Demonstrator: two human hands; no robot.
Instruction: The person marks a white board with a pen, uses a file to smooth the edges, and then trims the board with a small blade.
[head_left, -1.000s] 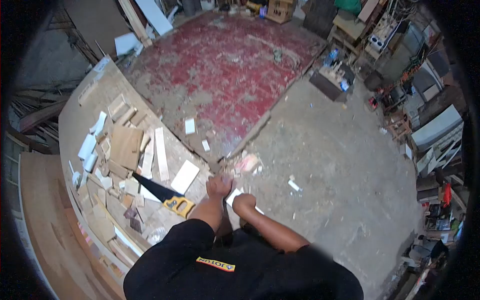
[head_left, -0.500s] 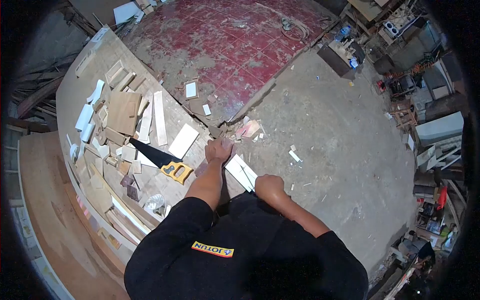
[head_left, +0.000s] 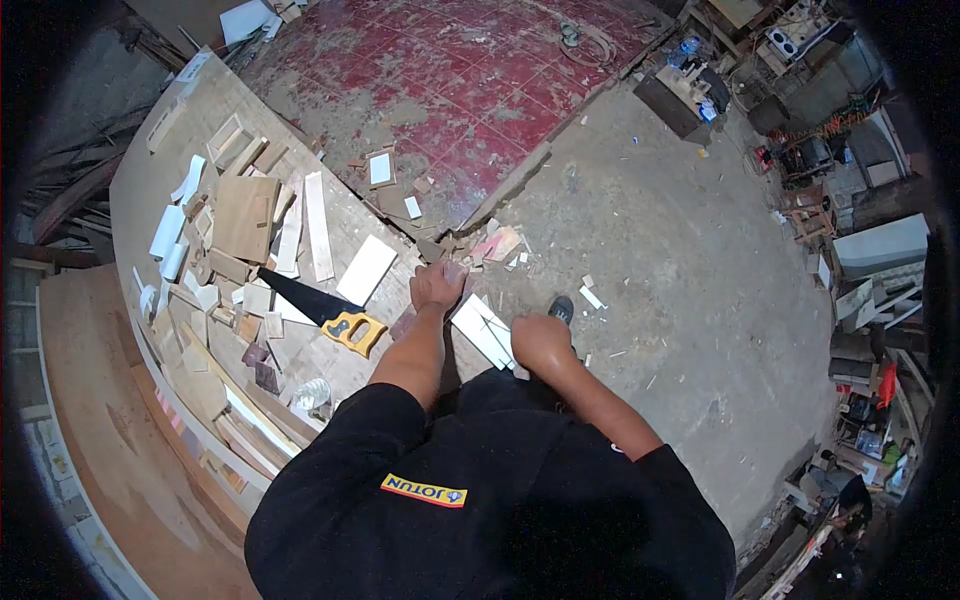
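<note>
My left hand (head_left: pixel 437 286) is closed near the edge of the wooden work surface, with a small reddish-brown piece at its fingers. My right hand (head_left: pixel 541 343) is curled into a fist beside the white board; what it grips, if anything, is hidden. Between the two hands lies the white board (head_left: pixel 482 331), slanting, with thin dark lines across it. Left of my left forearm rests a saw (head_left: pixel 325 312) with a black blade and a yellow handle. Behind the saw handle lies another white panel (head_left: pixel 367 270).
Wood offcuts and a brown block (head_left: pixel 245 218) crowd the work surface (head_left: pixel 150 205). A clear plastic item (head_left: pixel 311 394) sits near its front. Beyond are red tiles (head_left: pixel 450 90) and a concrete floor (head_left: pixel 660 270) with scraps. One shoe (head_left: pixel 562 309) shows beyond my right hand.
The shoe has come into view beyond my right hand. My right hand has risen slightly in the view, and more of the white board's near end shows.
</note>
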